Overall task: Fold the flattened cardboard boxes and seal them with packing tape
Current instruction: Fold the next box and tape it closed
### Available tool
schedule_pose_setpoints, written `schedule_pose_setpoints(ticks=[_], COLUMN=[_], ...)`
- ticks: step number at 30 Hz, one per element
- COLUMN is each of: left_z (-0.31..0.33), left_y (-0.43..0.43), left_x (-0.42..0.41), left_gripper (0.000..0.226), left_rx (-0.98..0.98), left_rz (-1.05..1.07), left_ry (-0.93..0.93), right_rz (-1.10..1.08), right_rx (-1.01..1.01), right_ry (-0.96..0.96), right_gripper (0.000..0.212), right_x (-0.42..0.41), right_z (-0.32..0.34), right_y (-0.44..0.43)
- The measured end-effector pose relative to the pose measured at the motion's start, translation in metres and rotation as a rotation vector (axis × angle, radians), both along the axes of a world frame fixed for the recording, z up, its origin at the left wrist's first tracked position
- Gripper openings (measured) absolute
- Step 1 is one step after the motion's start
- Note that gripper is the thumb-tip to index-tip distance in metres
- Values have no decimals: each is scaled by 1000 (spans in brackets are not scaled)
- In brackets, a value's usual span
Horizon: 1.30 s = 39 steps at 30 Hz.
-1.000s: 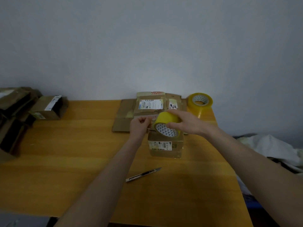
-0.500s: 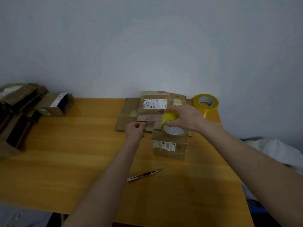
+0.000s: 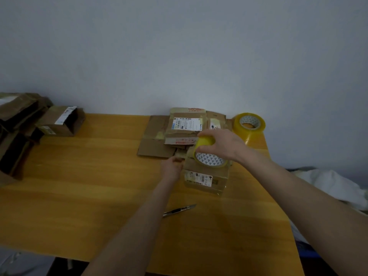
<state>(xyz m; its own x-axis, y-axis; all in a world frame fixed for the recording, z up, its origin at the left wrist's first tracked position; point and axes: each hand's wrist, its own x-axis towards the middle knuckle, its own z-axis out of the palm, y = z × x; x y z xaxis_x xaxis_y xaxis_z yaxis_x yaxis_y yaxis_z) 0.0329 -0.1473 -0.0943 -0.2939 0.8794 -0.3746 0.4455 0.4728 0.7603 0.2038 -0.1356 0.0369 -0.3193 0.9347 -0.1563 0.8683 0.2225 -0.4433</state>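
Note:
A small folded cardboard box (image 3: 205, 179) with a white label stands on the wooden table (image 3: 89, 196), right of centre. My right hand (image 3: 221, 144) grips a yellow tape roll (image 3: 209, 156) that rests on the box's top. My left hand (image 3: 172, 168) is at the box's upper left edge and pinches the free end of the tape (image 3: 182, 154) pulled out from the roll. Behind the box lies a pile of flattened cardboard boxes (image 3: 179, 130) with shipping labels.
A second yellow tape roll (image 3: 249, 125) stands at the table's back right corner. A utility knife (image 3: 179, 210) lies in front of the box. Folded boxes (image 3: 59, 121) are stacked at the far left. White cloth (image 3: 330, 186) lies beyond the table's right edge.
The roll came down from above the box onto its top. My left hand drew the tape end out to the left, then settled lower at the box's left edge.

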Motion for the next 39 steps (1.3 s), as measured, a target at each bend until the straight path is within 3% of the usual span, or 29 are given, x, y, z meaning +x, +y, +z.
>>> schedule_pose_setpoints(ticks=[2, 4, 6, 8, 10, 14, 16, 23, 30, 32, 37, 39], left_z=[-4, 6, 26, 36, 31, 21, 20, 19, 25, 26, 32, 31], left_y=[-8, -11, -15, -23, -28, -24, -23, -20, -21, -21, -26, -26], left_x=[-9, -14, -10, 1, 4, 2, 2, -3, 0, 1, 18, 23], left_gripper=[13, 19, 37, 64, 81, 80, 78, 68, 64, 65, 62, 60], left_rx=[20, 337, 590, 517, 408, 456, 476, 464, 442, 414, 344, 333], left_rz=[42, 26, -201, -514, -677, -777, -803, -894, -887, -900, -895, -883], left_ry=[55, 164, 120, -3, 13, 429, 546, 746, 816, 829, 846, 839], right_rz=[-7, -15, -11, -12, -31, -168, -200, -172, -142, -148, -296, -308], right_rx=[-5, 10, 14, 19, 1, -59, -41, 57, 69, 38, -124, -116], right_ry=[-1, -19, -27, -20, 22, 399, 502, 146, -151, -71, 564, 624], right_gripper=[66, 68, 69, 69, 73, 61, 52, 49, 59, 62, 54, 47], right_x=[2, 2, -1, 0, 7, 28, 33, 43, 70, 73, 97, 99], right_z=[-1, -3, -5, -5, -7, -25, -29, -9, 0, -5, -22, -28], right_y=[-2, -1, 0, 0, -3, -22, -30, -27, -20, -23, -41, -44])
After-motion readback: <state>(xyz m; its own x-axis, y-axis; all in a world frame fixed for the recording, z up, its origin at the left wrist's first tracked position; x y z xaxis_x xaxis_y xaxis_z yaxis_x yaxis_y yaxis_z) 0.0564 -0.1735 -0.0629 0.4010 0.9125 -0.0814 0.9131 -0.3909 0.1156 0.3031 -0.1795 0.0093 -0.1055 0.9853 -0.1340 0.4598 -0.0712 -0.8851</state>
